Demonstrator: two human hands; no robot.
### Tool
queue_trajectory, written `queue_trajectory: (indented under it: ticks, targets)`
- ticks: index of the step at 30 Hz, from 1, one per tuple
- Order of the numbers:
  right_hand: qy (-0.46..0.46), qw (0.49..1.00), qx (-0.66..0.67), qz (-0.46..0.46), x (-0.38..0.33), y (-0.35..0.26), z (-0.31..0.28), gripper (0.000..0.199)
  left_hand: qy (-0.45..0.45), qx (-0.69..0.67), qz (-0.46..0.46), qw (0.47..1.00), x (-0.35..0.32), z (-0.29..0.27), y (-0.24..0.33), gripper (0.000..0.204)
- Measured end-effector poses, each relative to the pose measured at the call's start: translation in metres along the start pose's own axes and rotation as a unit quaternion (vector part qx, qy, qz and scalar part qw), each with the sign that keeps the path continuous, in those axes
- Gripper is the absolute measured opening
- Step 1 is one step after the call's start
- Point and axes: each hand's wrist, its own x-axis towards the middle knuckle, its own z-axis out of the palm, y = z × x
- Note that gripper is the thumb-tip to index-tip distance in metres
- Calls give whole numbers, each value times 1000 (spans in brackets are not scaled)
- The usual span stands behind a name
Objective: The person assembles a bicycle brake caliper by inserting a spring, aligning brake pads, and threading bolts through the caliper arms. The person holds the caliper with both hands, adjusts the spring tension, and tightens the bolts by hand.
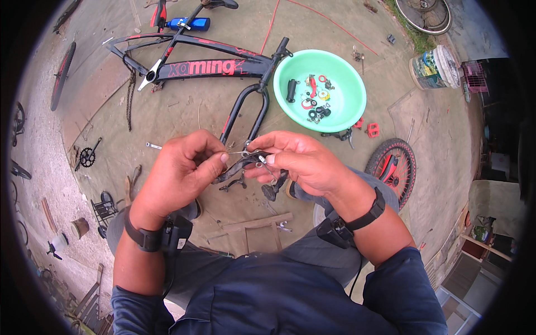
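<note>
Left hand pinches a thin wire between thumb and forefinger; right hand grasps a dark lever-like part, thumb by a small silver fitting; whether the left fingers also touch the dark part, cannot tell; the held pieces sit between the two hands, above the ground and just below the black fork in view.

To do this well, the right hand probably needs to act as the steady clamp, the left making the fine moves; wire best kept straight and pinched close to the fitting, since a long free span likely bends or springs off; gentle pull only, as a hard tug could kink it; small hardware may drop, so working nearer the green basin with its loose parts seems safer; bike frame lies beyond, basin beside it.
</note>
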Motion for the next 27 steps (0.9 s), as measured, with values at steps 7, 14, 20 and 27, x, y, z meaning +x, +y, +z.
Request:
queue_trajectory:
  ticks: [7,14,20,27]
  targets:
    - [-33,999,0,-3,0,-1,-4,41,1,-20,-7,1000,-2,-1,1,9]
    - [-57,998,0,-1,-4,-5,-4,42,-8,-9,-4,1000,-4,-3,1,8]
    - [-63,998,8,4,-4,-5,-4,43,-11,-24,-14,1000,-5,-1,-3,8]
    - [-50,999,14,-5,-2,0,-4,45,-28,-81,-40,995,-3,7,-8,12]
